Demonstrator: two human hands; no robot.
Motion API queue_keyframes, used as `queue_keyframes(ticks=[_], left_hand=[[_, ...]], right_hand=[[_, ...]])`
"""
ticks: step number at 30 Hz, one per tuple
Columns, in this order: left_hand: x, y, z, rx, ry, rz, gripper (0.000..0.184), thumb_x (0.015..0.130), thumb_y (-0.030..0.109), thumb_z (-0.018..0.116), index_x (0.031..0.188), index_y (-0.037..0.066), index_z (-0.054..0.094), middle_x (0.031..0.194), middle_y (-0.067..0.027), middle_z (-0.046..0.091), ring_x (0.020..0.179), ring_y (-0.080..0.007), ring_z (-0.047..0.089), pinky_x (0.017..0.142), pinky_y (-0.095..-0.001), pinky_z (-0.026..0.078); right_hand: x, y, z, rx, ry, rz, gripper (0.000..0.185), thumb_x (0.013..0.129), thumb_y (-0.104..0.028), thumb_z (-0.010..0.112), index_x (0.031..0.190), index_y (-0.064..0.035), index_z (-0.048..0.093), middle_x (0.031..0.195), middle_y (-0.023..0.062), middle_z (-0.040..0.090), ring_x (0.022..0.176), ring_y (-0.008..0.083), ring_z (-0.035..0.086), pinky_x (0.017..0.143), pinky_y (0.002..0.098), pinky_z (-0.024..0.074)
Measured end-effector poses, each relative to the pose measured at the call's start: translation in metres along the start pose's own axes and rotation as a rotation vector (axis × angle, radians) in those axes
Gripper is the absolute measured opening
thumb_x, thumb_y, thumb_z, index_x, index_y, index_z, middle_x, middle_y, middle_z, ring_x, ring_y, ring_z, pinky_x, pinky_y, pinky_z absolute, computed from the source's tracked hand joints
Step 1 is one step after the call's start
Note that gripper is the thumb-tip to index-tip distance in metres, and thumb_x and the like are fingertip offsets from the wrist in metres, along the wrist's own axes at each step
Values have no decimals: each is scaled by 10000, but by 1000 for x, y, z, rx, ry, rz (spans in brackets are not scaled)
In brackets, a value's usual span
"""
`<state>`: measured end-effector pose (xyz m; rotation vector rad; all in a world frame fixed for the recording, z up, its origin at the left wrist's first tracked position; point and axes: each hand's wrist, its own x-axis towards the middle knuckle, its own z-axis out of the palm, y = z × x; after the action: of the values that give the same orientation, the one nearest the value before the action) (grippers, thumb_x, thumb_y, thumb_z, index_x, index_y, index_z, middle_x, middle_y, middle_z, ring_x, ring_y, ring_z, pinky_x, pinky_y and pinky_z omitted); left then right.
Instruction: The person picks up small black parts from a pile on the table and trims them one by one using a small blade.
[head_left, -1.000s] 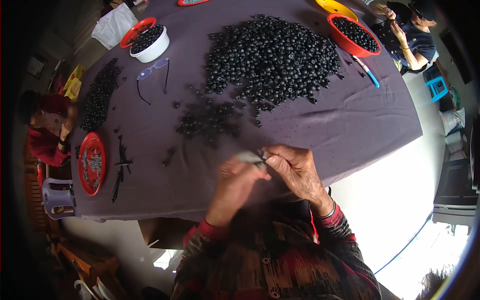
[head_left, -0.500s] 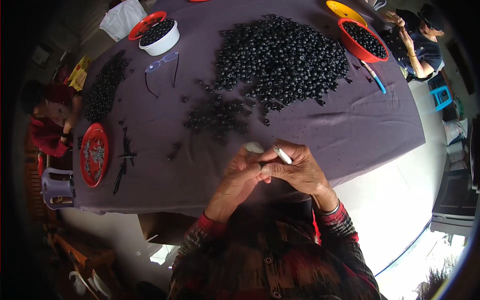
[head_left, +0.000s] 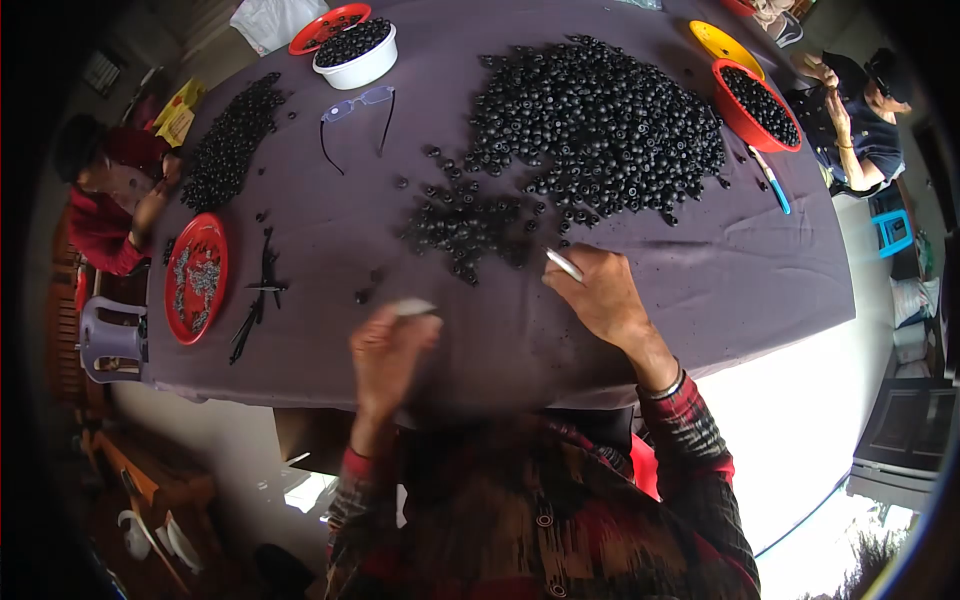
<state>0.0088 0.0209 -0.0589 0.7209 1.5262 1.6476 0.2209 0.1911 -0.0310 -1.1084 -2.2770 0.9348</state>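
Observation:
My right hand [head_left: 600,295] is closed on a slim white stick-like tool [head_left: 564,264] near the front edge of a loose cluster of small black round pieces [head_left: 465,228]. Whether a piece is also pinched in those fingers is hidden. Lower and to the left, my left hand [head_left: 388,355] hangs above the tablecloth, blurred by motion. A white cover or wrap [head_left: 413,307] shows at one of its fingertips. Behind the cluster spreads a large heap of the same black pieces [head_left: 600,130], many with a hole in the middle.
Around the purple tablecloth [head_left: 480,360] stand a white bowl [head_left: 365,70] and a red bowl [head_left: 735,125] of black pieces. Eyeglasses [head_left: 358,103], a red plate [head_left: 220,290], black tools [head_left: 262,290] and a blue-handled knife [head_left: 778,190] lie there. People sit at both sides.
My hands were together in front of me; now they are apart. The left has moved left, and the right has gone forward toward the cluster with the white tool. The view has shifted slightly.

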Motion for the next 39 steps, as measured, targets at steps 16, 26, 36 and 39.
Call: queue_keyframes(ticks=[16,26,36,39], left_hand=[[54,7,-69,736,362,245,189,854,105,702,1002,-9,672,816,-26,609,694,-80,553,617,-219,452],[-3,27,73,-230,-396,-126,249,910,84,653,1154,47,620,971,-13,676,866,-80,606,723,-240,472],[-8,10,91,-626,-558,-229,232,882,-8,569,1105,39,610,1006,-81,657,920,-146,605,780,-293,475],[-5,8,90,-671,-598,-277,257,865,-18,576,1114,43,596,993,-87,654,899,-149,608,777,-296,485]], right_hand=[[12,-9,19,-57,195,-333,138,690,-63,709,818,-64,658,784,76,646,677,304,655,598,393,535],[-30,-44,-19,286,14,-349,231,689,-5,716,902,-60,643,792,67,621,683,259,639,594,334,500],[-42,-34,-27,494,-71,-271,238,730,-43,796,934,-28,674,782,46,608,676,142,594,601,287,471],[-42,-30,-25,628,-141,-198,195,745,-37,799,905,-19,688,771,23,609,678,106,587,613,265,464]])
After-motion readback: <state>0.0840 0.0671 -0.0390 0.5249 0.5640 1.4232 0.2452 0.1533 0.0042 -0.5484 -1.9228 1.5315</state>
